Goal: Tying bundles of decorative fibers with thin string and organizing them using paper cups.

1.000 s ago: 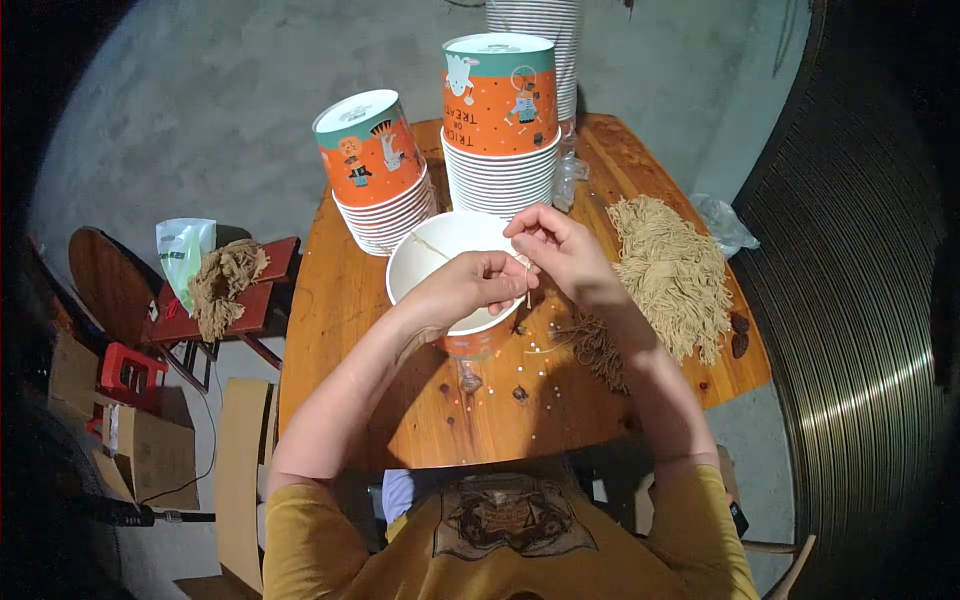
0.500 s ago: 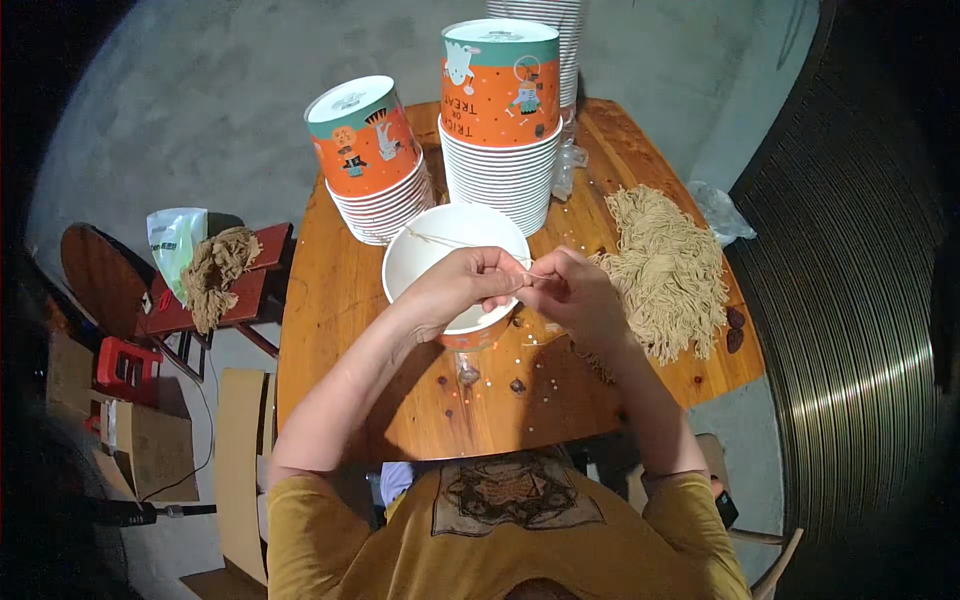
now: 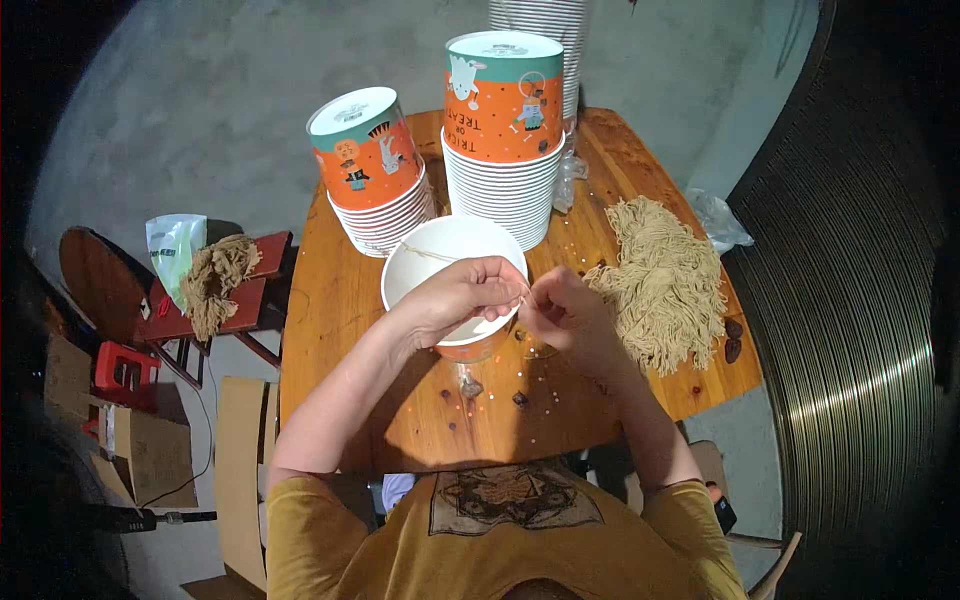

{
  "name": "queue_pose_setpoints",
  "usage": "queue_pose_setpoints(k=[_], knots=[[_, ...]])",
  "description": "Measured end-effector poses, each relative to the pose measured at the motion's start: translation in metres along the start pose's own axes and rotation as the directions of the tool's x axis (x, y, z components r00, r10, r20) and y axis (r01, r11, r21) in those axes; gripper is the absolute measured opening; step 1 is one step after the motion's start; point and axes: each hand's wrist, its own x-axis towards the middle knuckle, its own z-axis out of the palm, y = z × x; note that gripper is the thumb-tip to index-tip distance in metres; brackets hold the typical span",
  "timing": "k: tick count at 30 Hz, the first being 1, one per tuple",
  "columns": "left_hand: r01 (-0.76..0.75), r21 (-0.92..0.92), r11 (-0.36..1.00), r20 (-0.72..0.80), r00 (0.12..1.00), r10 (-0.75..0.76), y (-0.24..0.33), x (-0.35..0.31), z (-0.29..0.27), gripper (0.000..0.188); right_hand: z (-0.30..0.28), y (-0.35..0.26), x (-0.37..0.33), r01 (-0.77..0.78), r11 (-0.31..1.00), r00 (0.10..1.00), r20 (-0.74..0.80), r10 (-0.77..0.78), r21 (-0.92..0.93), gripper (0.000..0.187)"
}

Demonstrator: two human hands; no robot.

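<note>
My left hand [image 3: 460,297] is closed in a pinch on a thin beige string [image 3: 424,253], part of which lies over the inside of a white-lined paper bucket [image 3: 405,279]. Right beside it, fingertips nearly touching, my right hand [image 3: 566,312] is also pinched, at the same string between the two hands. Both are above the bucket's right, near side; fingers hide the exact spot where the string is gripped. To the right of my right hand lies a heap of beige strings [image 3: 660,290] on the wooden table [image 3: 330,400].
Behind the bucket stand a shorter stack [image 3: 375,180] and a taller stack [image 3: 503,140] of upside-down orange paper buckets, with another tall stack [image 3: 565,40] further back. Clear plastic [image 3: 568,178] lies beside them. A red stool [image 3: 235,310] at left carries more beige strings [image 3: 218,278].
My right hand has turned slightly and its fingers have drawn a little lower, while both hands stay close together over the bucket. The whole view has shifted slightly downward.
</note>
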Motion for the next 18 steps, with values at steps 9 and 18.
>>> queue_pose_setpoints(k=[9, 18], knots=[[-0.014, 0.104, 0.995, -0.015, 1.000, 0.016, -0.004, -0.002, 0.002, 0.011, 0.009, 0.003, -0.008, -0.219, 0.938, 0.975, 0.042, 0.216, 0.269, 0.006], [0.029, 0.113, 0.993, -0.047, 0.999, -0.024, -0.001, 0.000, 0.005, 0.013, 0.003, 0.003, -0.001, -0.088, 0.977, 0.991, -0.081, 0.105, 0.195, 0.010]])
